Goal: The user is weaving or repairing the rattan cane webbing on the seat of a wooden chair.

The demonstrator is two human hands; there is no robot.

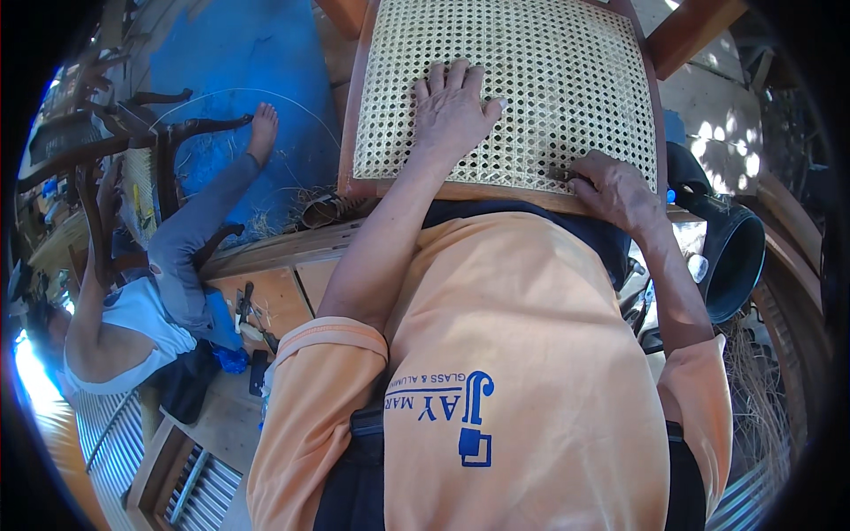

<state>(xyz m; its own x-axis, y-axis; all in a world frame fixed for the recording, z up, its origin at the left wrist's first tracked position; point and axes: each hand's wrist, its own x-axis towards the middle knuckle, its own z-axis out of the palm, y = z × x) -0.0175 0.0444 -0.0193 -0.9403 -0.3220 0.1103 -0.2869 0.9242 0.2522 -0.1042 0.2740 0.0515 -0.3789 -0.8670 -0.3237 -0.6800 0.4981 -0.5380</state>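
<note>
Dappled daylight, glare [37, 380] left — edges bowed

Room free over cane panel [571, 80], far right; wooden bar [695, 37] obstructs just beyond.

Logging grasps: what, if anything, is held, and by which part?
Left hand lies spread on the woven cane panel, gripping nothing. Right hand curls over its near right part; whether it pinches something is unclear.
</note>
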